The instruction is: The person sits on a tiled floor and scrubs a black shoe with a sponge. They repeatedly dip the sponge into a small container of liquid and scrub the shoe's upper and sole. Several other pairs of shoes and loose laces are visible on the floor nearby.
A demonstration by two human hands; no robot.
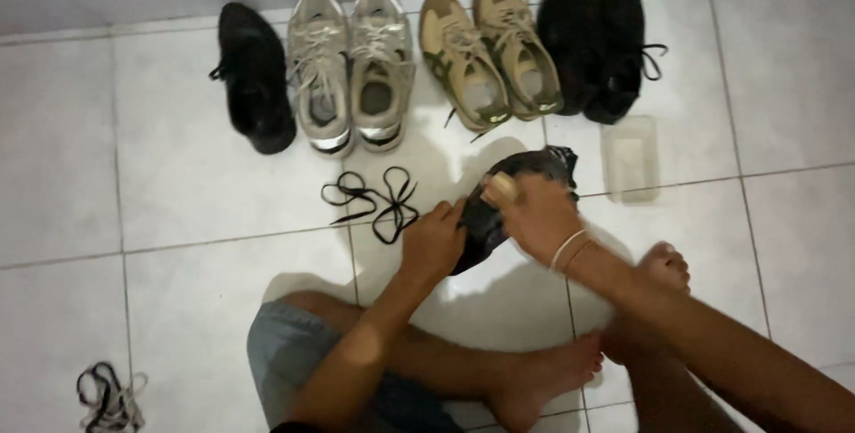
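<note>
I sit on a white tiled floor with my legs crossed. My left hand (434, 241) grips the near end of a black shoe (534, 166) held just above the floor in front of me. My right hand (534, 215) rests on top of the shoe and holds a small pale object (504, 186), pressed against the shoe's upper; what it is I cannot tell. The shoe's middle is hidden behind both hands.
A loose black lace (378, 200) lies left of the shoe. A clear plastic tub (631, 159) stands to the right. Along the wall: a single black shoe (256, 77), grey sneakers (352, 63), tan sneakers (490, 50), a black pair (592, 41). More laces (109, 397) lie bottom left.
</note>
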